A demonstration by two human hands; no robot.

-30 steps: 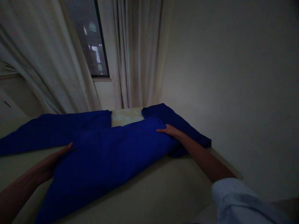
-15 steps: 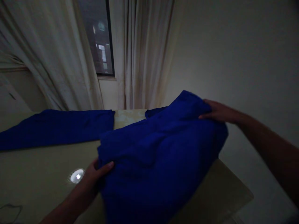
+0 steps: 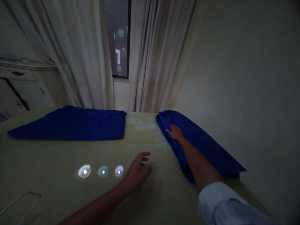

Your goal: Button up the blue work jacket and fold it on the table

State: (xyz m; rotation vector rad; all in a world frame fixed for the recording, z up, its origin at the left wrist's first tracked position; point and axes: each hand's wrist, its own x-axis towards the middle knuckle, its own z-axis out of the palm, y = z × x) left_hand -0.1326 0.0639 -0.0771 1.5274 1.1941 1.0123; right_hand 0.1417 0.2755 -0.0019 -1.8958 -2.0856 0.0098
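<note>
That folded blue cloth point(image 3: 206, 150) along the right edge of the counter point(image 3: 47, 162) looks soft and light, so it'd probably flop unless you take it by the folded edge. Right hand point(image 3: 174, 132) rests flat on top, fingers point(image 3: 172, 129) spread, not gripping. Left hand point(image 3: 137, 172) hangs empty nearby, fingers loosely open. Second blue cloth point(image 3: 70, 125) lies well off to the left.
</note>
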